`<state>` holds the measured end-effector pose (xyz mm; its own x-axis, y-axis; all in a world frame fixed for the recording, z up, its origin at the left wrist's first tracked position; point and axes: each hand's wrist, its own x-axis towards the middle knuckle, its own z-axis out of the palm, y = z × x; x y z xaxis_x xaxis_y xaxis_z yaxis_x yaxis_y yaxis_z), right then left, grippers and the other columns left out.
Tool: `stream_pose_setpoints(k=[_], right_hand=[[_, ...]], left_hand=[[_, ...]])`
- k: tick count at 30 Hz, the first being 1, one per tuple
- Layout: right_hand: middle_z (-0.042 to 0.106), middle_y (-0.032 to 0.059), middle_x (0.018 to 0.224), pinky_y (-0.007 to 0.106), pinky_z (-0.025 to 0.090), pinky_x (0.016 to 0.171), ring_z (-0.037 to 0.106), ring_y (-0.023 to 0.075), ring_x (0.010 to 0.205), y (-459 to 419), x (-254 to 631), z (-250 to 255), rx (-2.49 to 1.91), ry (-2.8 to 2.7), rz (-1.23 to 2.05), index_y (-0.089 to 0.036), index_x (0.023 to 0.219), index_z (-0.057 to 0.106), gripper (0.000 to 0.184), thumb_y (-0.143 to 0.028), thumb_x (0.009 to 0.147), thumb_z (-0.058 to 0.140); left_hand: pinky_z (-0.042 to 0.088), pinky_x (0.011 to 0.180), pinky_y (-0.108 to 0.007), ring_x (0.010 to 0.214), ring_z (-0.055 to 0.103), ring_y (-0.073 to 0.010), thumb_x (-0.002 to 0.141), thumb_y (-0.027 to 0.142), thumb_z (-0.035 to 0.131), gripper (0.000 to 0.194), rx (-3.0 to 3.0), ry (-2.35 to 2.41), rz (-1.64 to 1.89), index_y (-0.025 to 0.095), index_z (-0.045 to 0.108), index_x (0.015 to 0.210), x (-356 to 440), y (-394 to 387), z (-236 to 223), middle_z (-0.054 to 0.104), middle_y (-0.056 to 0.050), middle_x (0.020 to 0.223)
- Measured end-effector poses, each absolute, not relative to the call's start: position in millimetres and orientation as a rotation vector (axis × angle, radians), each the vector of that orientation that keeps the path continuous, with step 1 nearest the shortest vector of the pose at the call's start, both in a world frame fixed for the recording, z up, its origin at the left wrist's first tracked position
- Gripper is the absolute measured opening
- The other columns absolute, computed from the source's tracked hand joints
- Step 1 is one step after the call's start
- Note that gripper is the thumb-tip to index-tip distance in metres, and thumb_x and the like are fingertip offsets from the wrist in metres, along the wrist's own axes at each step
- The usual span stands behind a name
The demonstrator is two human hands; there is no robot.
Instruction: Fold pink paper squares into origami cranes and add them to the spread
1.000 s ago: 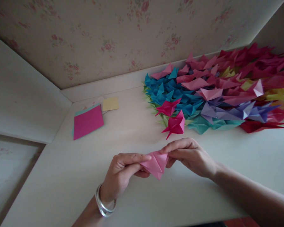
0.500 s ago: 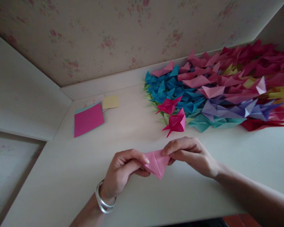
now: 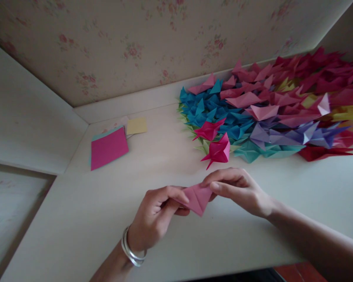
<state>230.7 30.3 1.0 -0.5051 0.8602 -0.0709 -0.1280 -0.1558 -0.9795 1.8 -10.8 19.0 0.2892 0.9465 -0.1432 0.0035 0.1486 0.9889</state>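
A piece of pink origami paper (image 3: 198,199), folded into a small shape with a crease down its middle, is held above the white table between both hands. My left hand (image 3: 160,213), with silver bangles at the wrist, pinches its left corner between thumb and fingers. At the right corner, my right hand (image 3: 238,190) grips the paper, thumb in front and the other fingertips partly hidden behind. One point of the paper faces down toward me. Just beyond the hands lie two bright pink paper cranes (image 3: 219,149).
Many folded paper cranes (image 3: 261,105) in blue, pink, purple, teal, yellow and red crowd the back right of the white table (image 3: 76,219). Magenta paper sheets (image 3: 110,149) and a small yellow sheet (image 3: 137,126) lie at back left. A flowered wall (image 3: 129,51) rises behind.
The pink paper has tilted and its lower point has shifted slightly up and right. My left hand moved a little right; my right thumb now lies lower on the paper's corner.
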Motion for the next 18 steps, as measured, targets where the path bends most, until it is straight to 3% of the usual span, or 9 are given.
stream_pose_setpoints(k=[4, 8, 18], right_hand=[[0.069, 0.0032, 0.077, 0.025, 0.057, 0.062, 0.065, 0.0153, 0.069, 29, 222, 2, -0.948, -1.356, 1.762, -0.016, 0.097, 0.076, 0.029, -0.042, 0.085, 0.071], [0.067, 0.0027, 0.071, 0.023, 0.052, 0.06, 0.062, 0.0139, 0.067, 29, 219, 4, -0.981, -1.446, 1.733, -0.014, 0.083, 0.076, 0.025, -0.038, 0.085, 0.071], [0.073, 0.0036, 0.073, 0.022, 0.047, 0.054, 0.065, 0.0153, 0.065, 28, 218, 1, -1.043, -1.425, 1.769, -0.017, 0.084, 0.075, 0.018, -0.034, 0.08, 0.076]], left_hand=[[0.064, 0.075, -0.026, 0.085, 0.074, -0.0172, 0.094, 0.014, 0.055, 0.02, 1.36, 1.037, 0.868, 0.019, 0.073, 0.087, 1, -11, 17, 0.075, -0.005, 0.102], [0.062, 0.077, -0.025, 0.087, 0.073, -0.0151, 0.093, 0.006, 0.051, 0.026, 1.53, 1.028, 0.84, 0.021, 0.072, 0.091, 1, -10, 12, 0.074, -0.004, 0.109], [0.056, 0.086, -0.025, 0.103, 0.07, -0.0155, 0.086, -0.007, 0.05, 0.038, 1.808, 0.974, 0.885, 0.023, 0.07, 0.093, 4, -4, 12, 0.075, -0.002, 0.114]])
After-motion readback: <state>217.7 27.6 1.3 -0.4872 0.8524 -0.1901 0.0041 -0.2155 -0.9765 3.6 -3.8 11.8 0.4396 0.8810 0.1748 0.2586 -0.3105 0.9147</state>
